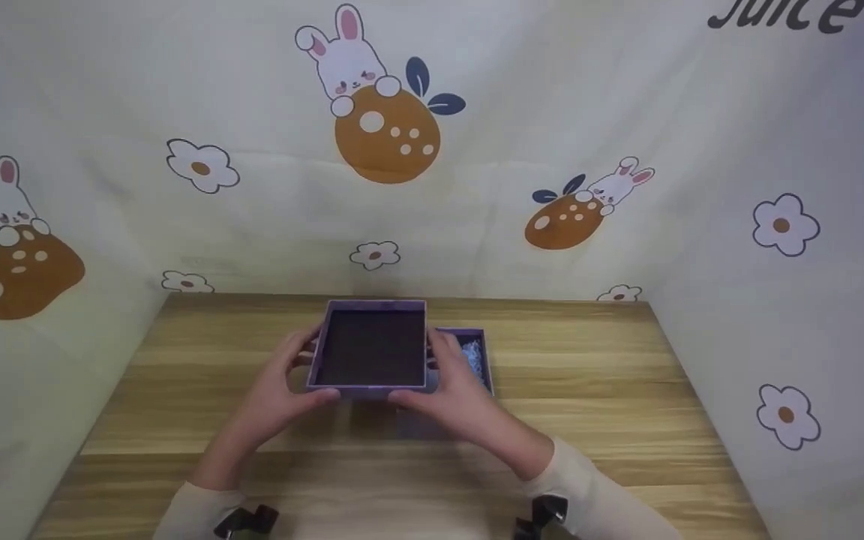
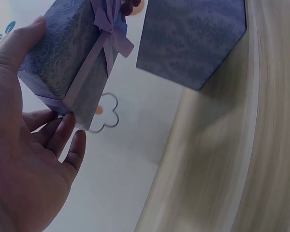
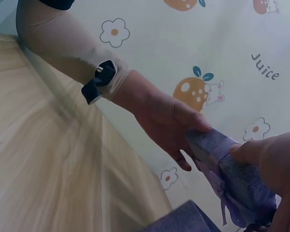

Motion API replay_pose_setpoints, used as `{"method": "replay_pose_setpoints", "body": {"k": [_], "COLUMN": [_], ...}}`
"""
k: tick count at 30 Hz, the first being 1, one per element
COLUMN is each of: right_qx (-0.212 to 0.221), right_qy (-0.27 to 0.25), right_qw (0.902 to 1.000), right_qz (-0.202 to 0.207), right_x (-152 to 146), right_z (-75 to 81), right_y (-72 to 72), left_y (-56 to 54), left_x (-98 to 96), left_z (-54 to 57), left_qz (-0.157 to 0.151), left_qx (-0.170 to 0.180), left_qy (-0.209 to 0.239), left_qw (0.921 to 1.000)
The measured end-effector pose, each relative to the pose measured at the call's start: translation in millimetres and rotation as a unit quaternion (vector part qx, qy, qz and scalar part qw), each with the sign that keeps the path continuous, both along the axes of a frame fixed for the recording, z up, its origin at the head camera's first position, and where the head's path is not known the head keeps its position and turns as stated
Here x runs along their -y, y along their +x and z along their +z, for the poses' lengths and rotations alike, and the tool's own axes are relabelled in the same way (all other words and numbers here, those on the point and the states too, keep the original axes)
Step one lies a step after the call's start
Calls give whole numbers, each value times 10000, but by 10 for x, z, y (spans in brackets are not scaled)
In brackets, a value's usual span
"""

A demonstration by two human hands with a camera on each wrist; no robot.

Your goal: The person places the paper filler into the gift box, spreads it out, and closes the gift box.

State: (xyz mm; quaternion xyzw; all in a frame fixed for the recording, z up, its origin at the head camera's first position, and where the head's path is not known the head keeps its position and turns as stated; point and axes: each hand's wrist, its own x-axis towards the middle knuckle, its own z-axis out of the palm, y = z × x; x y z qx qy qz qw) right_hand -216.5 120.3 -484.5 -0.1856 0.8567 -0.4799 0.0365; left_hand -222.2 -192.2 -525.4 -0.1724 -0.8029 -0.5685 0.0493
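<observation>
Both hands hold a purple patterned box lid (image 1: 374,349) above the table, its dark hollow underside turned toward the head camera. The left hand (image 1: 278,397) grips the left side, thumb at the near edge and fingers around the side. On the opposite side the right hand (image 1: 466,394) grips it the same way. A lilac ribbon with a bow (image 2: 111,31) crosses the lid's outer face in the left wrist view. Behind the right hand, partly hidden, stands the matching open box (image 2: 191,41), with pale blue shredded filler (image 1: 472,357) inside.
The wood-grain table (image 1: 589,375) reaches back to a hanging cloth (image 1: 492,210) printed with rabbits, oranges and flowers, which also encloses both sides. Dark straps (image 1: 248,519) sit on the sleeved wrists.
</observation>
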Motion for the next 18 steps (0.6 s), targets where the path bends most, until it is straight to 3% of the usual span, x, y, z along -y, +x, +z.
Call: {"method": "replay_pose_setpoints", "body": {"k": [7, 18], "right_qx": [-144, -243], "right_qy": [-255, -338], "right_qw": [9996, 9990], "right_qz": [36, -144], "right_x": [-279, -666], "right_z": [-44, -93], "right_y": [-15, 74], "left_y": [-42, -88], "left_x": [-212, -528], "left_z": [0, -10], "left_qz": [-188, -603], "left_qx": [-19, -122], "left_qy": [-60, -78], "left_qw": [9998, 9981]}}
